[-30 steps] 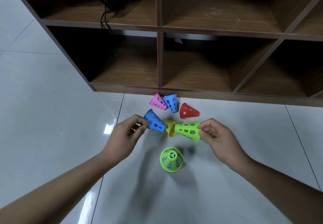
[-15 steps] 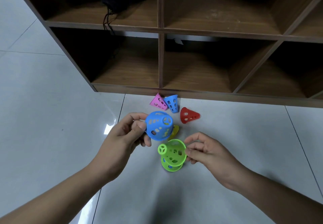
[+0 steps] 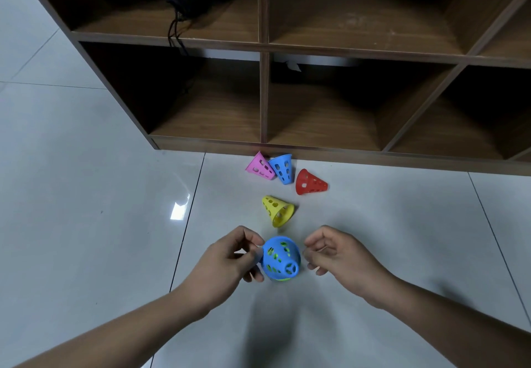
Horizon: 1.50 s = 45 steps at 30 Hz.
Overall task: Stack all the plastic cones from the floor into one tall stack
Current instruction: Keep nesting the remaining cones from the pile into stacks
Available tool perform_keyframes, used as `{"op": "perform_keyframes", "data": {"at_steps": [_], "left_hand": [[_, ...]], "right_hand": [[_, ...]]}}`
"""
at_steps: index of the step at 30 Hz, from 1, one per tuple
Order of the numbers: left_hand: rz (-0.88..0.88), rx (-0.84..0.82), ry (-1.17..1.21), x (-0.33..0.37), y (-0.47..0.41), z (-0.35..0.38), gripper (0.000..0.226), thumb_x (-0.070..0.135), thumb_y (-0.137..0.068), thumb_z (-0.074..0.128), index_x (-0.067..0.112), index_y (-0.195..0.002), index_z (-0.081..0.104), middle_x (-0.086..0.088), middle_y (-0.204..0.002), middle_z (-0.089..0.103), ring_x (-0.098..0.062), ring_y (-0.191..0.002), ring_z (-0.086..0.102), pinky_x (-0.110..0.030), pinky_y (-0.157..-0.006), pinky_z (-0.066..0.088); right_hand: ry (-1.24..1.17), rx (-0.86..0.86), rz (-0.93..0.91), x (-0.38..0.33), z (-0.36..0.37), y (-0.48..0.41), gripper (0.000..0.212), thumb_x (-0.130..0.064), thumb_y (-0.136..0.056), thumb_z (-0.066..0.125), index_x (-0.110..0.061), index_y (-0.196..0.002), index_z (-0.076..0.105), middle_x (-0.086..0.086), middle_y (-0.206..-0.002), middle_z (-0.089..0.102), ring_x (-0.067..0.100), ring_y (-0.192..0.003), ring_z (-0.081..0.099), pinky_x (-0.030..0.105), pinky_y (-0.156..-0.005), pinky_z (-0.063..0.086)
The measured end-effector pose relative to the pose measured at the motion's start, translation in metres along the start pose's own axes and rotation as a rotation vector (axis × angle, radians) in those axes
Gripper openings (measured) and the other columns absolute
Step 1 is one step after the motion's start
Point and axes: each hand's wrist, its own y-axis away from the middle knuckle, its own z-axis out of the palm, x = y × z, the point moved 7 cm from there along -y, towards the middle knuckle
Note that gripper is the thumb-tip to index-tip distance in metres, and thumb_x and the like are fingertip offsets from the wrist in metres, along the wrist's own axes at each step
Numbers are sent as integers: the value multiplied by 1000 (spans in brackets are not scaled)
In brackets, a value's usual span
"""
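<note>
We find the scene evenly lit by cool, diffuse light — the pale floor [image 3: 86, 238] reads bright, with one hard white glare patch [image 3: 179, 209] reflected on the glossy tile. The wooden shelf [image 3: 264, 94] sinks into darkness in its deeper compartments, and detail is lost there. Soft-edged shadows [image 3: 267, 327] pool on the tile low in the frame. Wide-angle distortion splays the shelf's lines toward the borders — focus is crisp centrally, with a slight smear where the left hand [image 3: 227, 261] meets the blue cone [image 3: 280, 258].

Both bare forearms reach forward, converging. Left hand [image 3: 230, 255]: curled, thumb and forefinger pinching the blue cone [image 3: 283, 260] at its rim. Right hand [image 3: 337, 257]: loosely curled, holding nothing.
</note>
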Motion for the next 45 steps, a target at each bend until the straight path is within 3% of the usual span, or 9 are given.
{"op": "perform_keyframes", "data": {"at_steps": [9,14,19,24,27,31,36,41,45], "left_hand": [[152,66,-438,-4,-57,-19,16,17,-101,66,31,-108,63,18,-97,69,-12,-78,73,-22,-64,49],[396,19,-681,8,-91,-9,26,15,-97,69,28,-119,63,13,-116,60,-6,-93,66,-32,-86,55],[498,-78,-848,10,-117,5,45,16,-92,72,27,-134,59,9,-138,54,-17,-122,55,-37,-100,52],[528,-258,-1124,-1,-137,16,78,9,-87,65,37,-156,42,12,-171,29,-23,-156,31,-43,-111,46],[453,-327,-1256,-8,-145,15,79,6,-93,57,39,-162,35,8,-177,17,-24,-162,19,-45,-117,40],[467,-296,-1240,-11,-148,5,78,-3,-90,56,36,-157,46,1,-172,28,-32,-146,46,-43,-109,50],[591,-163,-1275,-9,-140,-10,71,-7,-86,54,27,-148,55,-2,-159,44,-34,-111,65,-39,-91,56],[698,-21,-1243,3,-134,-30,58,-8,-81,57,18,-132,62,-4,-118,61,-34,-87,65,-40,-72,55],[707,88,-1110,12,-118,-43,26,15,-96,74,19,-121,68,0,-105,66,-32,-82,69,-36,-66,56]], "right_hand": [[492,143,-219,-10,-42,-61,20,-9,-94,68,-28,-102,69,-15,-102,69,3,-87,65,24,-84,52],[865,106,-415,-37,-49,-90,29,-12,-97,61,-29,-119,65,-14,-129,54,14,-110,60,33,-97,52],[1123,77,-560,-58,-47,-107,38,-10,-99,59,-26,-133,63,-6,-147,48,20,-126,50,36,-106,49],[1404,-58,-559,-61,-41,-119,62,-2,-97,58,-34,-150,53,-7,-169,27,24,-143,36,34,-113,42],[1486,-106,-509,-57,-41,-121,67,4,-93,60,-33,-149,54,-6,-170,24,24,-141,37,34,-109,45],[1557,-77,-526,-54,-43,-116,66,3,-91,63,-27,-149,53,-1,-155,41,24,-134,41,33,-102,48],[1596,-63,-519,-40,-47,-108,61,-2,-92,68,-23,-148,55,1,-152,46,27,-138,43,35,-111,46],[1360,34,-554,-39,-49,-90,49,6,-88,67,-23,-128,67,1,-138,55,25,-125,54,34,-89,54],[1153,124,-628,-47,-46,-69,30,-3,-92,69,-22,-113,60,0,-116,59,25,-103,60,37,-86,57]]}}
